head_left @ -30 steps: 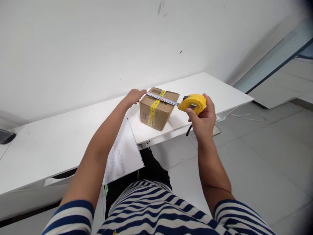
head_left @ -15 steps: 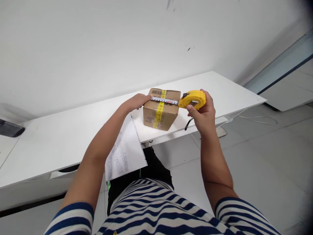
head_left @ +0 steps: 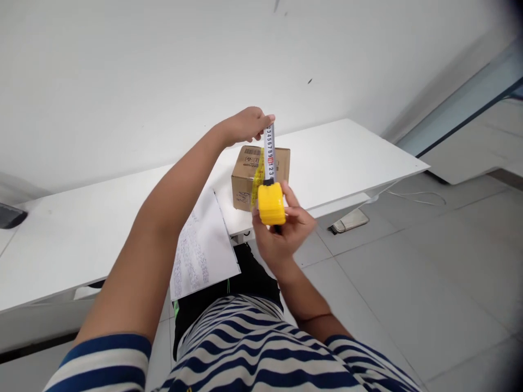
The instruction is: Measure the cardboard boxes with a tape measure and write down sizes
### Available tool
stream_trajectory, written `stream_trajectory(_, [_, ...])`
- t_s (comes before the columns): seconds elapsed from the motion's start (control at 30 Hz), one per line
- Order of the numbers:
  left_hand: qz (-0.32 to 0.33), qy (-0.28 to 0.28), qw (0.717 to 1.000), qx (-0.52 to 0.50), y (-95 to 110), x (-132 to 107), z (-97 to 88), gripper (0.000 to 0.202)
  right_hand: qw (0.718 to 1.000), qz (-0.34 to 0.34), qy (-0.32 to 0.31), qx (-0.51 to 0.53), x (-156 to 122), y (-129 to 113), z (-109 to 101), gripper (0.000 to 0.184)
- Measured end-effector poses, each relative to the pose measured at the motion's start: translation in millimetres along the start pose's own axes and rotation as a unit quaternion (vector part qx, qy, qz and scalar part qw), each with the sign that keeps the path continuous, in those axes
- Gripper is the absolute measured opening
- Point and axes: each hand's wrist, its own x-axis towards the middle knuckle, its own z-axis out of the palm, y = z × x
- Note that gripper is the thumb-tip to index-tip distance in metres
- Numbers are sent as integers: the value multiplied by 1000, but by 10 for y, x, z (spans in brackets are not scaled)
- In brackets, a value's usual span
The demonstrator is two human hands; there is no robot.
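My right hand (head_left: 284, 237) is wrapped round the yellow case of a tape measure (head_left: 272, 203), in front of a cardboard box (head_left: 241, 184). From the case a white blade with black numbers runs away from me, over the box. At its far end my left hand (head_left: 247, 125) pinches the blade between thumb and fingers, beyond the box's back edge. Yellow printed packing tape (head_left: 256, 177) goes over the box top and down its front. The case hides part of the front face. Whether the blade touches the box top I cannot tell.
A sheet of paper with handwriting (head_left: 204, 247) hangs over the front edge of the white table (head_left: 102, 218), left of the box. A dark object (head_left: 11, 216) lies at the far left. A white wall (head_left: 163, 71) rises behind. On the floor are a flat pale object (head_left: 350, 220) and a cable (head_left: 420, 195).
The tape measure has turned from lying across the box to running front to back. My right hand has come left and nearer to me; my left hand has gone to the far side.
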Motion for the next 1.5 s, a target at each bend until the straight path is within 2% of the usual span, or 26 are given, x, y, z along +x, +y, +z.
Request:
stream_trajectory(0.13, [0, 15, 995, 102, -181, 305, 188, 32, 992, 116, 50, 6, -73, -34, 344, 45])
stream_trajectory(0.3, [-1, 5, 981, 194, -445, 337, 410, 32, 987, 151, 32, -34, -27, 33, 426, 52])
stream_trajectory(0.4, [13, -7, 982, 189, -477, 274, 433, 33, 984, 155, -6, -87, -8, 33, 412, 68])
stream_trajectory(0.5, [26, -10, 990, 140, -482, 237, 421, 31, 978, 145, -34, -147, 47, 31, 401, 80])
stream_trajectory(0.63, [18, -17, 998, 60, -503, 230, 428, 26, 965, 132, -41, -223, 150, 97, 394, 77])
stream_trajectory(0.8, [7, -25, 1000, 4, -493, 186, 434, 29, 964, 129, -45, -229, 199, 159, 403, 71])
stream_trajectory(1.07, [17, -21, 1000, 16, -421, 122, 433, 26, 968, 111, -43, -220, 177, 150, 397, 68])
stream_trajectory(1.23, [8, -41, 999, 30, -425, 82, 429, 43, 972, 101, -42, -210, 140, 186, 402, 70])
stream_trajectory(1.3, [25, -19, 998, 48, -435, 83, 426, 44, 974, 90, -46, -203, 128, 227, 394, 70])
stream_trajectory(1.4, [64, 65, 994, 59, -378, 47, 405, 36, 977, 62, -67, -191, 120, 313, 343, 70])
stream_trajectory(1.5, [112, 134, 984, 26, -138, -149, 383, 29, 984, 14, -52, -168, 120, 383, 257, 70])
